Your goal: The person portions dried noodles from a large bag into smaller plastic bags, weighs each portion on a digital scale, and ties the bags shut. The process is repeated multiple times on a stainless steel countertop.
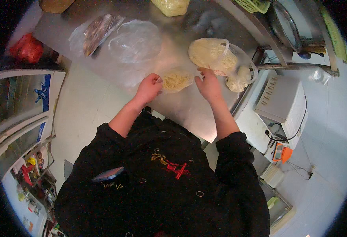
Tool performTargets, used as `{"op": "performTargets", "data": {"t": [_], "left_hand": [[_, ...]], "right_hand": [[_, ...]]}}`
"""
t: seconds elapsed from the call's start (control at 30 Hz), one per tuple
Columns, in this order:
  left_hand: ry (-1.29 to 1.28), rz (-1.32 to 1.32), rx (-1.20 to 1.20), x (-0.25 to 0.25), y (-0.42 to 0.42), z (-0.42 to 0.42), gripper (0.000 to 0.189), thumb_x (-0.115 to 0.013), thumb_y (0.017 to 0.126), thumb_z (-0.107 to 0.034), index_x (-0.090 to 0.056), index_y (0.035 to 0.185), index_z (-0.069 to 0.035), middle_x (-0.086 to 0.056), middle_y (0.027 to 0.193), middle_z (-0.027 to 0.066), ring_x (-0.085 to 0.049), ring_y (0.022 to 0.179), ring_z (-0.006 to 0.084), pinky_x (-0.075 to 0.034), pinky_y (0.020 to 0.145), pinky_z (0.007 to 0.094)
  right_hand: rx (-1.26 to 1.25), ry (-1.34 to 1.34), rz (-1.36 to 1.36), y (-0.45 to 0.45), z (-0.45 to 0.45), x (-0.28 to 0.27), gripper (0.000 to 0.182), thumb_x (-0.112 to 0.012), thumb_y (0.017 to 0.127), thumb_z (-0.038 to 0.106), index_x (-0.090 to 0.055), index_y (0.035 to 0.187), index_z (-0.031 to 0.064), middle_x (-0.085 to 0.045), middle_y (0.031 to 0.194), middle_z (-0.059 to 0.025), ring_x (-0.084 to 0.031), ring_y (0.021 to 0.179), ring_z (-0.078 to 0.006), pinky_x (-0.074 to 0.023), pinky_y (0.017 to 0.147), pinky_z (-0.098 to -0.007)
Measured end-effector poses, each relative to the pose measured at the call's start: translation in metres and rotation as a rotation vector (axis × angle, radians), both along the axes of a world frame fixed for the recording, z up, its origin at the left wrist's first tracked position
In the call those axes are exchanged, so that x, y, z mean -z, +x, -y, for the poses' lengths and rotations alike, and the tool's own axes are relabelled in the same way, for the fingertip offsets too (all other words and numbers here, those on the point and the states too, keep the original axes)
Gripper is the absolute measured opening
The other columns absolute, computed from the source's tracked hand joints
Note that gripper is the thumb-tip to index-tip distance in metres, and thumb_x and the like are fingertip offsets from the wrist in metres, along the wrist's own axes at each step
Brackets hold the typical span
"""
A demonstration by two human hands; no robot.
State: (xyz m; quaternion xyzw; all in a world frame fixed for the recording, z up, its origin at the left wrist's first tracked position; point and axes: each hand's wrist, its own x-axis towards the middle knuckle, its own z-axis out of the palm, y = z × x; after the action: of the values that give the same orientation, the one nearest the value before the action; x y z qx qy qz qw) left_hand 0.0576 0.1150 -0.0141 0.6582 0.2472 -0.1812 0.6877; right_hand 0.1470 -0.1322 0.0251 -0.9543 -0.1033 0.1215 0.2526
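A small clear plastic bag of pale noodles [177, 81] lies on the steel worktop [188, 109] in front of me. My left hand [150, 88] pinches the left edge of this bag between thumb and fingers. Just off its right side is my right hand [209, 84], with thumb and fingers apart and nothing seen in them. Its fingertips come close to a larger clear bag of noodles [204, 51]; whether they touch it I cannot tell. Beside that, paler bundles [238, 81] sit in the same clear plastic.
Left on the worktop are a clear plastic bag [136, 41] and a wrapped brown item [99, 34]. A yellowish bag [171, 6] stands at the far edge. A white microwave-like appliance [280, 99] and an orange scale [278, 152] are right. Glass-door cabinets [22, 100] stand left.
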Motion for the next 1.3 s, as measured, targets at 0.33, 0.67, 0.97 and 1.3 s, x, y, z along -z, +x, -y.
{"op": "performTargets", "data": {"t": [0.33,0.67,0.97,1.3], "left_hand": [[-0.080,0.001,0.042,-0.016,-0.001,-0.023,0.021,-0.059,0.093,-0.010,-0.058,0.111,0.000,-0.066,0.086,0.0081,-0.064,0.073,0.0163,-0.051,0.066,0.0310],[-0.467,-0.008,-0.126,-0.005,0.011,-0.032,0.037,-0.063,0.087,-0.006,-0.054,0.124,-0.001,-0.065,0.092,0.0099,-0.065,0.079,0.0211,-0.053,0.075,0.0338],[-0.677,-0.011,0.009,-0.028,0.002,-0.032,0.046,-0.058,0.090,-0.004,-0.047,0.134,-0.003,-0.067,0.111,0.0160,-0.066,0.099,0.0242,-0.051,0.092,0.0379],[-0.725,0.103,0.150,-0.041,-0.007,-0.015,0.041,-0.054,0.090,-0.007,-0.052,0.130,-0.002,-0.065,0.118,0.0142,-0.063,0.102,0.0232,-0.047,0.096,0.0368]], "right_hand": [[0.027,-0.188,-0.088,0.023,-0.013,0.039,0.029,-0.065,0.084,0.023,-0.071,0.107,0.0067,-0.072,0.105,-0.0142,-0.067,0.096,-0.0374,-0.0538,0.085,-0.0431],[0.233,0.238,-0.426,0.013,-0.004,0.001,0.021,-0.065,0.088,0.024,-0.069,0.090,0.0034,-0.068,0.076,-0.0095,-0.064,0.063,-0.0193,-0.0506,0.060,-0.0355],[0.216,0.166,-0.324,-0.024,0.026,0.024,0.023,-0.065,0.086,0.022,-0.066,0.101,0.0045,-0.068,0.082,-0.0118,-0.065,0.072,-0.0276,-0.0516,0.067,-0.0390],[0.113,-0.237,0.298,-0.030,-0.028,0.031,0.031,-0.066,0.084,0.020,-0.068,0.114,0.0136,-0.066,0.116,-0.0121,-0.063,0.106,-0.0341,-0.0534,0.086,-0.0450]]}}
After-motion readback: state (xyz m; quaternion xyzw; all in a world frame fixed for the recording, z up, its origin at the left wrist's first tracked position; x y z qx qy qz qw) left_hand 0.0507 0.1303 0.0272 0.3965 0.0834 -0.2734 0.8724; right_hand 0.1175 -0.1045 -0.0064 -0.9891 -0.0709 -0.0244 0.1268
